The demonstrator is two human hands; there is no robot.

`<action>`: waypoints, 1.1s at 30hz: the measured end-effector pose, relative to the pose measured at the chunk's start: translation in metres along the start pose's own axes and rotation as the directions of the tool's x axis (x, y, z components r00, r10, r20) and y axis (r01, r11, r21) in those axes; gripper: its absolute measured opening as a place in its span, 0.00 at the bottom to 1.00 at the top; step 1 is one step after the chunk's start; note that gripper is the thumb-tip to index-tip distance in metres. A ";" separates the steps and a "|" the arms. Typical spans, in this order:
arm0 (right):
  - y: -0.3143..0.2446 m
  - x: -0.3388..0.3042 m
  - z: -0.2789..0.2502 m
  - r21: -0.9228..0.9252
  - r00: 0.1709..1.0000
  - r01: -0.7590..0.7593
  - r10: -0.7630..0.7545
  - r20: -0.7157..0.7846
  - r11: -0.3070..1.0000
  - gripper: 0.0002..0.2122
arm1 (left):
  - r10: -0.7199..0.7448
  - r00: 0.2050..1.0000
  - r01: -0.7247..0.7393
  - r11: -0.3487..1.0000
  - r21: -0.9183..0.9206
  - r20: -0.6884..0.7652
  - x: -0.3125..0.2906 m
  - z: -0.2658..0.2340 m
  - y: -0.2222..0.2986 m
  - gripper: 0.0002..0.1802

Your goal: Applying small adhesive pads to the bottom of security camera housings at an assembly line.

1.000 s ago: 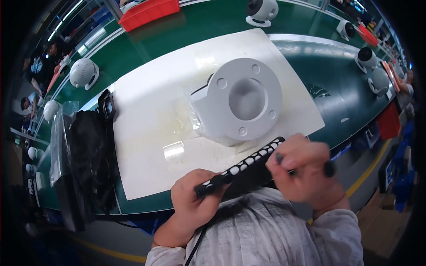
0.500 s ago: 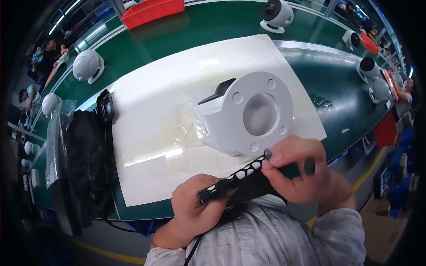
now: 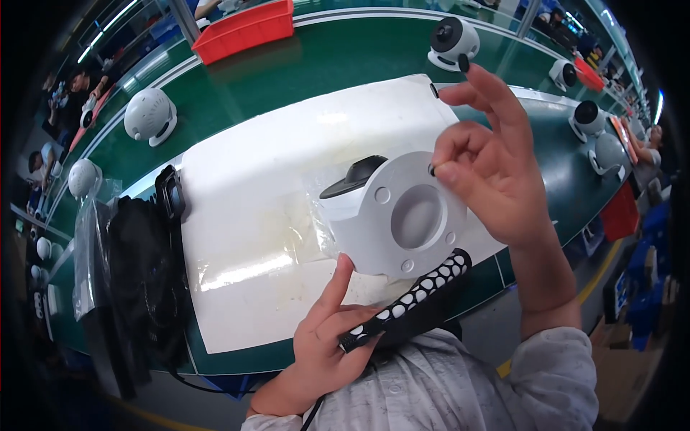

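Note:
My left hand (image 3: 327, 348) grips a black sheet of stick-on pads (image 3: 424, 287), its strip dotted with white circles where the backing shows; the thumb points up. A small black round pad (image 3: 432, 170) is pinched between thumb and finger of my right hand (image 3: 496, 172), at the upper right rim of the white fan-like device (image 3: 352, 223). Dark pieces also sit on two other fingertips of that hand. The device lies on its side, its round base facing me, with a large central hollow and small round recesses near the rim. My right fingers cover the base's upper right part.
A white board (image 3: 244, 215) lies under the device on the green bench. At left are a black bag (image 3: 147, 266) and clear plastic wrap (image 3: 90, 251). Similar white devices (image 3: 149, 115) and a red bin (image 3: 244, 32) stand beyond. Other people work at the far sides.
My right hand has risen from the pad sheet to the device's base with a pad between its fingers. The left thumb has lifted, and the device has tipped slightly.

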State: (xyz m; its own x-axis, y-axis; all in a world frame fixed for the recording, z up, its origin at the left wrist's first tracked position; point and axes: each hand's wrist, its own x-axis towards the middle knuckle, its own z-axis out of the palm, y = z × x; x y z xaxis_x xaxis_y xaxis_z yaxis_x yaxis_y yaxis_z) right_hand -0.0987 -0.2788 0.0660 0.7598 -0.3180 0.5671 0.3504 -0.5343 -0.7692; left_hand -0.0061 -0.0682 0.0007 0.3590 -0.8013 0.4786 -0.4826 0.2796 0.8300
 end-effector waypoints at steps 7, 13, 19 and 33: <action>-0.003 -0.009 -0.001 -0.400 0.987 0.162 -0.153 0.054 0.902 0.29 | -0.056 0.997 0.056 0.998 0.003 0.051 0.002 0.000 0.001 0.17; -0.025 -0.015 0.001 -0.621 0.980 0.185 -0.096 0.174 0.762 0.30 | -0.049 0.998 0.047 0.998 0.037 0.049 0.003 -0.002 0.000 0.15; -0.018 0.005 0.011 -0.455 0.971 0.239 -0.207 0.119 0.858 0.38 | -0.033 0.999 0.034 0.999 -0.028 0.021 0.000 -0.003 -0.002 0.13; -0.048 0.007 0.083 -0.599 0.987 0.124 -0.034 0.159 0.791 0.27 | 0.028 0.999 -0.030 0.997 -0.077 -0.026 -0.021 -0.045 -0.013 0.12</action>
State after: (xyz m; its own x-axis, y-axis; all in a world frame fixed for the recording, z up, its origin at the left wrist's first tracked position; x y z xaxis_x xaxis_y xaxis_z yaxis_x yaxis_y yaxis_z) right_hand -0.0646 -0.1907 0.0827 0.8250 -0.1709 0.5386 0.0436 -0.9311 -0.3622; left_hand 0.0281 -0.0311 -0.0075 0.3661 -0.7789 0.5093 -0.4306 0.3434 0.8347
